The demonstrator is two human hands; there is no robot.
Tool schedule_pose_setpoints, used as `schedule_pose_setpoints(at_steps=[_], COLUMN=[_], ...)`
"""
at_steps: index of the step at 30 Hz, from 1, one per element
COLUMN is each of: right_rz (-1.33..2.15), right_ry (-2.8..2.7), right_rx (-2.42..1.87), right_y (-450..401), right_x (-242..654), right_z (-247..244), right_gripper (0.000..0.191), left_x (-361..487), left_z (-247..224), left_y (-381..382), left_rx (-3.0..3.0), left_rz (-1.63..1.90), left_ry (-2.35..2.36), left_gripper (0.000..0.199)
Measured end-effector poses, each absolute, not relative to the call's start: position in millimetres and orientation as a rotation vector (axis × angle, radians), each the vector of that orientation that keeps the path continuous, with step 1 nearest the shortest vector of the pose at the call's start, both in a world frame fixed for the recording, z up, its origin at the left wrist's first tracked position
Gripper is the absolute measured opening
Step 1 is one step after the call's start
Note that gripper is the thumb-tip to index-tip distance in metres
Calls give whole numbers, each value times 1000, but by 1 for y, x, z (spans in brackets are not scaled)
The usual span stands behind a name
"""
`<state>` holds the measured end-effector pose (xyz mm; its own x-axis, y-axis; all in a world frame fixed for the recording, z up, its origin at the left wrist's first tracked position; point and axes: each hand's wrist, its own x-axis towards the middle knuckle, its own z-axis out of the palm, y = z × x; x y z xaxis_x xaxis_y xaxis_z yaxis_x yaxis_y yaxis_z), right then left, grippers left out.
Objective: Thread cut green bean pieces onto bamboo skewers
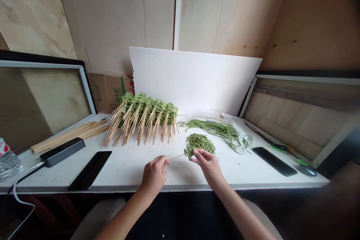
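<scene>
1. Pale wall panels and a white board [191, 82] stand behind a white table [126, 176], on which all the work is laid.
2. The left hand [154, 170] is closed around the near end of a thin stick [177, 156], gripping it between thumb and fingers.
3. The right hand [206, 161] pinches green bean pieces [188, 152] at the far end of this stick; how many are under the fingertips, one cannot tell.
4. The stick lies between both hands, its long axis running from left to right and slightly away from the person.
5. Just beyond the right hand is the pile of cut beans [201, 141], so this hand is clearly nearer to it than the left one.
6. Farther back, long uncut beans [213, 126] lie partly under clear plastic [239, 131].
7. To the left, filled skewers [149, 107] are stacked in a row, and bare sticks [67, 135] lie beside them.
</scene>
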<state>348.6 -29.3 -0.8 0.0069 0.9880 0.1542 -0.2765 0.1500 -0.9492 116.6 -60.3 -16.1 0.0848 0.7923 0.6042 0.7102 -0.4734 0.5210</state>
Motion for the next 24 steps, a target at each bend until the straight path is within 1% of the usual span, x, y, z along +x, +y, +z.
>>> schedule_pose_setpoints(at_steps=[2, 6, 7, 12, 18, 22, 24], right_rz=[1230, 1261, 1273, 1273, 1201, 1045, 913], right_ry=[-1071, -1076, -1085, -1094, -1052, -1104, -1166], right_rx=[-893, -970, -1001, -1091, -1134, -1281, -1385], right_y=[-28, -25, -23, -14, 5, 32, 51], right_x=[350, 359, 363, 387, 419, 446, 461], right_z=[1, 7, 8, 11, 14, 17, 19], right_gripper=[34, 52, 53, 44, 43, 41, 39], left_x=[114, 110, 107, 87, 55, 42, 39], left_z=[-14, -13, -12, -10, -20, -37, -47], left_y=[-59, -56, -54, -41, -23, -12, -6], left_rx=[2244, 2202, 2188, 2136, 2133, 2165, 2187], left_rz=[1342, 1264, 1233, 1040, 972, 858, 880], left_ry=[1571, 1631, 1661, 1769, 1698, 1710, 1701], left_gripper=[31, 30, 29, 26, 22, 25, 24])
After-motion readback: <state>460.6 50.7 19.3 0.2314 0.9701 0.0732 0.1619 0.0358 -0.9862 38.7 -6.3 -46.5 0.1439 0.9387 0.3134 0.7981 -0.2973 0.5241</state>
